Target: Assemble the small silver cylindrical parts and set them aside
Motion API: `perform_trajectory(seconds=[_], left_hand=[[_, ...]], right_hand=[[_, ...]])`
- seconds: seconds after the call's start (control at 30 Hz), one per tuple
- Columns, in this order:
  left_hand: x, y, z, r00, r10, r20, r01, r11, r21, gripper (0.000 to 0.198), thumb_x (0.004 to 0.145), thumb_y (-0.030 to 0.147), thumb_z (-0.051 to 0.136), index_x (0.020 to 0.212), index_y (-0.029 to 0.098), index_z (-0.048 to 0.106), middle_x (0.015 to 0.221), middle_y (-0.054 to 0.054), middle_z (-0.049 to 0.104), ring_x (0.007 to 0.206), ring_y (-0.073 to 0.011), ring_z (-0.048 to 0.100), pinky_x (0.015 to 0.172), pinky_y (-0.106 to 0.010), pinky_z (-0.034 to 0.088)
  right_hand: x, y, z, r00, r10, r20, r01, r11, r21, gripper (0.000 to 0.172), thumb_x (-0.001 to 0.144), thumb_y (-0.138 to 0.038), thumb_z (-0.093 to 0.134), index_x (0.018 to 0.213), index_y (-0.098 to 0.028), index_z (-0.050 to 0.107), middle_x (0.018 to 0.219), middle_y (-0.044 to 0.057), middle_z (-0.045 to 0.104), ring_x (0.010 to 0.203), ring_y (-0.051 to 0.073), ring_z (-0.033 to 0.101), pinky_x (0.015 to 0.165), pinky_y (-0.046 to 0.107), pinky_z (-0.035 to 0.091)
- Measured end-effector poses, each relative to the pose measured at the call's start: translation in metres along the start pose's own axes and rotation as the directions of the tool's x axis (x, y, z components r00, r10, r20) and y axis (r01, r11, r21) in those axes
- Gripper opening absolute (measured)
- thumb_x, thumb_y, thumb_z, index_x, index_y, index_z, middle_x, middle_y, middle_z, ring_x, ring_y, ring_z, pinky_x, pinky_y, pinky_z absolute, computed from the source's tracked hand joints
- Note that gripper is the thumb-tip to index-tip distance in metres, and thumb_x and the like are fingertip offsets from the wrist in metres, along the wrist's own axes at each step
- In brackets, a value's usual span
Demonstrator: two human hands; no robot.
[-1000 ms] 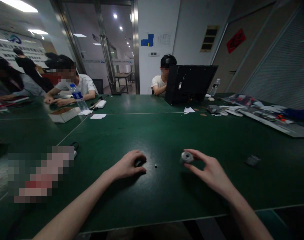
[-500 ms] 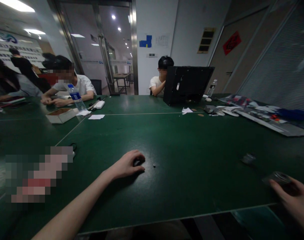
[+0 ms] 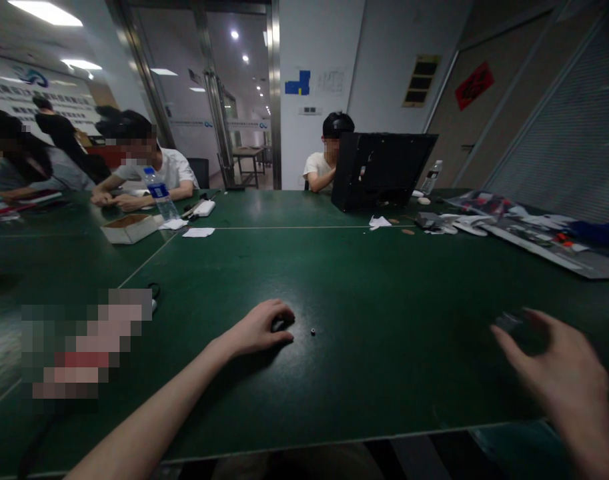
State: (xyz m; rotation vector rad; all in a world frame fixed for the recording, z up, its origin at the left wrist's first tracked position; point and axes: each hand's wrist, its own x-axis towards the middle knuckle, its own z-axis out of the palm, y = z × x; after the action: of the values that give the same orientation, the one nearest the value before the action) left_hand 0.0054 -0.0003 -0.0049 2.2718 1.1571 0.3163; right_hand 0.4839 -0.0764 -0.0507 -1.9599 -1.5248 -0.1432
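My left hand (image 3: 267, 327) rests on the green table (image 3: 364, 380), its fingers curled around a small dark object (image 3: 280, 324) partly hidden by them. Just right of its fingertips lies a tiny metallic piece (image 3: 313, 331). My right hand (image 3: 559, 360) is at the right side, slightly blurred, thumb and fingers spread apart around the near side of a small clear-and-grey object (image 3: 509, 322). No held thing shows between its fingers, and whether they touch that object cannot be made out.
A black box-like case (image 3: 384, 170) stands at the far side before a seated person. A water bottle (image 3: 160, 195) and an open carton (image 3: 129, 230) are at the back left. Papers and parts (image 3: 549, 233) lie at the back right. A pixelated area covers the left.
My right hand has moved up and left from the table's front edge towards the small object. The clear-and-grey round thing it held has gone from view. My left hand keeps its place.
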Motion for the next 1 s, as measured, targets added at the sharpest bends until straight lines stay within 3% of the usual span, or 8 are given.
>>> perform_trajectory(seconds=[0.1,0.2,0.27,0.4,0.53,0.7,0.87,1.0], left_hand=[[-0.001,-0.003,0.001,1.000,0.004,-0.005,-0.004,1.000,0.002,0.031,0.080,0.038,0.064,0.106,0.021,0.059,0.108,-0.005,0.057,0.100,-0.0223,0.054,0.086,-0.034,0.044],[-0.001,-0.001,0.001,1.000,-0.003,-0.004,0.003,1.000,0.011,0.031,0.080,0.038,0.064,0.106,0.021,0.059,0.108,-0.005,0.056,0.100,-0.0223,0.053,0.086,-0.034,0.043],[-0.001,0.000,0.000,1.000,0.000,-0.007,0.000,1.000,0.022,0.030,0.081,0.037,0.063,0.105,0.021,0.059,0.107,-0.005,0.056,0.099,-0.0224,0.053,0.085,-0.034,0.043],[-0.001,0.001,0.001,0.999,0.038,-0.015,-0.037,0.999,0.033,0.027,0.081,0.034,0.063,0.104,0.020,0.060,0.104,-0.005,0.057,0.096,-0.0215,0.054,0.084,-0.032,0.043],[0.000,-0.001,0.002,0.998,0.058,-0.027,-0.057,0.997,0.043,0.025,0.081,0.031,0.064,0.103,0.020,0.061,0.102,-0.005,0.058,0.094,-0.0210,0.054,0.083,-0.032,0.043],[0.000,0.000,0.002,0.998,0.057,-0.016,-0.056,0.997,0.043,0.026,0.081,0.032,0.063,0.103,0.020,0.061,0.103,-0.005,0.057,0.094,-0.0209,0.054,0.083,-0.031,0.043],[0.000,0.000,0.002,0.998,0.052,-0.021,-0.051,0.997,0.053,0.025,0.080,0.032,0.063,0.102,0.020,0.061,0.101,-0.005,0.057,0.095,-0.0213,0.054,0.083,-0.032,0.043],[0.000,0.001,0.002,0.999,0.041,-0.014,-0.041,0.998,0.046,0.026,0.081,0.033,0.062,0.103,0.020,0.061,0.103,-0.005,0.057,0.097,-0.0219,0.053,0.084,-0.032,0.043]], right_hand=[[0.000,-0.086,0.013,0.969,-0.143,0.199,0.118,0.984,0.132,0.044,0.078,-0.053,0.053,0.107,-0.022,0.061,0.108,0.013,0.062,0.095,0.030,0.060,0.077,0.045,0.048],[-0.007,-0.163,0.030,0.778,-0.426,0.462,0.282,0.894,0.348,0.029,0.084,-0.038,0.052,0.106,-0.022,0.063,0.104,0.008,0.064,0.093,0.023,0.061,0.082,0.039,0.048],[-0.012,-0.200,0.042,0.659,-0.548,0.515,0.363,0.831,0.421,0.027,0.085,-0.030,0.053,0.108,-0.022,0.063,0.104,0.007,0.064,0.094,0.022,0.060,0.082,0.036,0.047],[-0.014,-0.241,0.068,0.526,-0.631,0.570,0.480,0.774,0.413,0.030,0.081,-0.025,0.058,0.111,-0.020,0.061,0.102,0.009,0.063,0.094,0.023,0.059,0.081,0.034,0.045],[-0.011,-0.249,0.085,0.511,-0.647,0.566,0.448,0.763,0.466,0.021,0.083,-0.026,0.057,0.101,-0.018,0.064,0.093,0.008,0.062,0.085,0.019,0.058,0.074,0.030,0.044],[-0.020,-0.245,0.087,0.579,-0.615,0.536,0.369,0.784,0.500,0.012,0.085,-0.023,0.055,0.091,-0.017,0.063,0.089,0.006,0.060,0.079,0.016,0.057,0.070,0.027,0.043],[-0.027,-0.246,0.083,0.585,-0.637,0.503,0.347,0.756,0.554,0.014,0.087,-0.017,0.050,0.091,-0.018,0.063,0.093,0.007,0.062,0.084,0.017,0.058,0.076,0.029,0.044],[-0.028,-0.248,0.083,0.581,-0.628,0.518,0.155,0.710,0.687,0.013,0.085,-0.018,0.053,0.090,-0.018,0.064,0.090,0.006,0.065,0.084,0.017,0.059,0.078,0.030,0.044]])
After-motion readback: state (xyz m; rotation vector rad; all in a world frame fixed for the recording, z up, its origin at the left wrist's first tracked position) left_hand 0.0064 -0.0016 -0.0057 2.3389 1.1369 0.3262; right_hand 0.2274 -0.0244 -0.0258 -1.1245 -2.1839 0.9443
